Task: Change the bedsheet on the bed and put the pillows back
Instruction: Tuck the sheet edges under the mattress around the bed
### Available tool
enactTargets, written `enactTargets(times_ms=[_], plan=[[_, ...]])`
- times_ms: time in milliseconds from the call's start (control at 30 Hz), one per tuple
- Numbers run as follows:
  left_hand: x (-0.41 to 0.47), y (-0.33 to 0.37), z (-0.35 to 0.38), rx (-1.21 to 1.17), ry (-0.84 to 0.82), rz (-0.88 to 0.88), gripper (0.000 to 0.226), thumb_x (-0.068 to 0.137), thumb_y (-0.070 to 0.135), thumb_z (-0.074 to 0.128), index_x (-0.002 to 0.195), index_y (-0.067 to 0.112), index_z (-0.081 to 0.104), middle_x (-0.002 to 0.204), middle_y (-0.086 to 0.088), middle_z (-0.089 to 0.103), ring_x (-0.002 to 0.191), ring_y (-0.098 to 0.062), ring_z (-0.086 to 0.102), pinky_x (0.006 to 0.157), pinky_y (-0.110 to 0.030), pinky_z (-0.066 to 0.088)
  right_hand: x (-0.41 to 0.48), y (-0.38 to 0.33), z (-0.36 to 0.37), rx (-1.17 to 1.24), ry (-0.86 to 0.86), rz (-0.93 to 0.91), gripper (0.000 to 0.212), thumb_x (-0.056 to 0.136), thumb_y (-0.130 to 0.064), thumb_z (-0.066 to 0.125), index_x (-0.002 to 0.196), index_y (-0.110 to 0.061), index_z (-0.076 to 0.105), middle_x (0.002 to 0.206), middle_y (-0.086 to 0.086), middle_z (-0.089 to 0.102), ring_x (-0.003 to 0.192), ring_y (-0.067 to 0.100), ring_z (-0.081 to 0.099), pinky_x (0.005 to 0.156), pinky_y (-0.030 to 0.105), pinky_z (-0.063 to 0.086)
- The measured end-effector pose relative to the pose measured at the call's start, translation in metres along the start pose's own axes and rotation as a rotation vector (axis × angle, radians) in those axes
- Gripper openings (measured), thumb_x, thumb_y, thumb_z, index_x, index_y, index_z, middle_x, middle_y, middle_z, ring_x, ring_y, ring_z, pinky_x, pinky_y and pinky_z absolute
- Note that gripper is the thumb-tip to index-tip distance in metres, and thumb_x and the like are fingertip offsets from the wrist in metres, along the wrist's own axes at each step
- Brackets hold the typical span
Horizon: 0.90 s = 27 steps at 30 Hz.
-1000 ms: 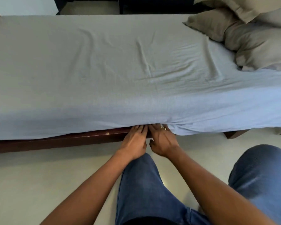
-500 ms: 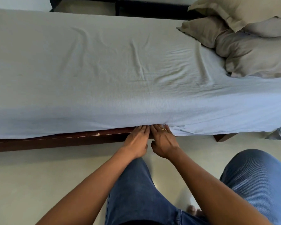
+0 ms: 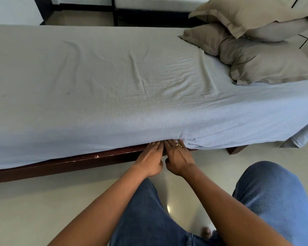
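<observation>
A pale blue bedsheet point(image 3: 114, 89) covers the mattress, wrinkled in the middle, and hangs over the near side. Its edge is tucked in on the left; at the right it still hangs loose point(image 3: 295, 137). My left hand point(image 3: 150, 158) and my right hand point(image 3: 179, 157), which wears a ring, lie side by side at the sheet's lower edge. Their fingertips are hidden under the mattress edge, fingers stretched flat. Three beige pillows point(image 3: 267, 63) are piled at the right end of the bed.
The dark wooden bed frame point(image 3: 64, 164) runs along the pale tiled floor point(image 3: 34, 206). My knees in blue jeans point(image 3: 272, 197) are low in front of the bed. Dark furniture legs point(image 3: 114, 13) stand beyond the bed.
Both hands stay together at the sheet's lower edge, fingertips under the mattress. My view has shifted, showing more of the pillows and the loose sheet corner at right.
</observation>
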<state>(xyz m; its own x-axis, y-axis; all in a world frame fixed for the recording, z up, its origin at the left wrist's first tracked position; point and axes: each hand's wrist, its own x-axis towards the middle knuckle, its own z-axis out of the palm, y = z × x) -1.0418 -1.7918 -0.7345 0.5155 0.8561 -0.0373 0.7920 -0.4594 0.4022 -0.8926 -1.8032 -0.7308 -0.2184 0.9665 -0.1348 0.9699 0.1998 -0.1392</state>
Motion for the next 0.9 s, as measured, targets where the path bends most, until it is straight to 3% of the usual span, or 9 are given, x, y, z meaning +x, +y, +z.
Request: enactTargets(times_ms=[100, 167, 267, 400, 500, 567, 667, 767, 900], plan=[[0.015, 0.005, 0.007, 0.002, -0.02, -0.034, 0.085, 0.089, 0.022, 0.062, 0.159, 0.007, 0.018, 0.165, -0.012, 0.023, 0.153, -0.026, 0.017, 0.127, -0.035, 0.011, -0.032, 0.004, -0.002, 0.093, 0.072, 0.004, 0.081, 0.079, -0.024, 0.038, 0.158, -0.005, 0.03, 0.164, 0.011, 0.033, 0.154, 0.024, 0.027, 0.128, 0.04, 0.014], [0.014, 0.01, 0.01, 0.007, -0.013, -0.076, 0.084, 0.092, 0.026, 0.06, 0.16, 0.005, 0.015, 0.166, -0.013, 0.019, 0.154, -0.026, 0.013, 0.128, -0.035, 0.007, -0.026, 0.017, -0.001, 0.058, 0.029, 0.041, 0.08, 0.084, -0.026, 0.042, 0.159, -0.005, 0.026, 0.165, 0.012, 0.03, 0.154, 0.026, 0.026, 0.127, 0.042, 0.017], [0.008, 0.017, 0.01, -0.023, 0.002, -0.12, 0.075, 0.096, 0.023, 0.053, 0.16, 0.005, 0.017, 0.167, -0.012, 0.018, 0.154, -0.027, 0.016, 0.126, -0.035, 0.017, 0.003, 0.037, -0.002, -0.039, -0.027, 0.097, 0.074, 0.086, -0.025, 0.052, 0.156, -0.013, 0.03, 0.159, 0.007, 0.04, 0.149, 0.027, 0.033, 0.125, 0.047, 0.017], [0.015, 0.027, 0.008, -0.036, -0.044, -0.005, 0.074, 0.093, 0.014, 0.052, 0.159, 0.005, 0.02, 0.165, -0.013, 0.024, 0.153, -0.026, 0.021, 0.125, -0.034, 0.021, 0.015, 0.039, -0.004, -0.016, -0.068, 0.112, 0.061, 0.088, -0.025, 0.053, 0.147, -0.016, 0.043, 0.15, 0.005, 0.05, 0.142, 0.027, 0.043, 0.123, 0.047, 0.019], [0.033, 0.032, 0.01, -0.045, -0.051, -0.004, 0.077, 0.086, 0.011, 0.058, 0.157, 0.008, 0.027, 0.158, -0.012, 0.036, 0.145, -0.028, 0.035, 0.121, -0.036, 0.031, -0.009, 0.039, -0.014, 0.067, 0.043, 0.085, 0.062, 0.08, -0.02, 0.049, 0.141, -0.012, 0.052, 0.144, 0.008, 0.057, 0.137, 0.029, 0.049, 0.121, 0.041, 0.028], [0.038, 0.036, 0.013, -0.034, -0.062, -0.016, 0.079, 0.087, 0.016, 0.061, 0.157, 0.009, 0.026, 0.158, -0.012, 0.035, 0.144, -0.029, 0.034, 0.121, -0.036, 0.028, -0.03, 0.038, -0.014, 0.14, 0.113, 0.131, 0.069, 0.078, -0.022, 0.043, 0.144, -0.006, 0.05, 0.15, 0.012, 0.052, 0.142, 0.028, 0.046, 0.121, 0.039, 0.032], [0.037, 0.045, 0.018, 0.021, -0.082, -0.06, 0.083, 0.093, 0.022, 0.056, 0.16, 0.004, 0.012, 0.167, -0.015, 0.015, 0.154, -0.029, 0.015, 0.127, -0.036, 0.012, -0.032, 0.057, -0.014, 0.12, 0.022, 0.225, 0.073, 0.089, -0.021, 0.05, 0.156, -0.004, 0.03, 0.163, 0.014, 0.034, 0.152, 0.028, 0.029, 0.126, 0.043, 0.019], [0.033, 0.057, 0.016, 0.023, -0.083, -0.072, 0.074, 0.097, 0.021, 0.049, 0.16, 0.002, 0.014, 0.168, -0.016, 0.01, 0.156, -0.028, 0.01, 0.127, -0.038, 0.015, -0.004, 0.078, -0.02, 0.039, -0.085, 0.256, 0.063, 0.089, -0.023, 0.052, 0.148, -0.011, 0.037, 0.154, 0.01, 0.045, 0.145, 0.028, 0.037, 0.126, 0.047, 0.012], [0.026, 0.075, 0.012, -0.001, -0.07, 0.036, 0.068, 0.095, 0.014, 0.047, 0.158, 0.004, 0.022, 0.167, -0.014, 0.017, 0.155, -0.026, 0.015, 0.125, -0.036, 0.021, 0.013, 0.089, -0.019, -0.022, -0.146, 0.226, 0.049, 0.095, -0.036, 0.049, 0.139, -0.014, 0.047, 0.146, 0.01, 0.054, 0.138, 0.026, 0.047, 0.122, 0.047, 0.019]])
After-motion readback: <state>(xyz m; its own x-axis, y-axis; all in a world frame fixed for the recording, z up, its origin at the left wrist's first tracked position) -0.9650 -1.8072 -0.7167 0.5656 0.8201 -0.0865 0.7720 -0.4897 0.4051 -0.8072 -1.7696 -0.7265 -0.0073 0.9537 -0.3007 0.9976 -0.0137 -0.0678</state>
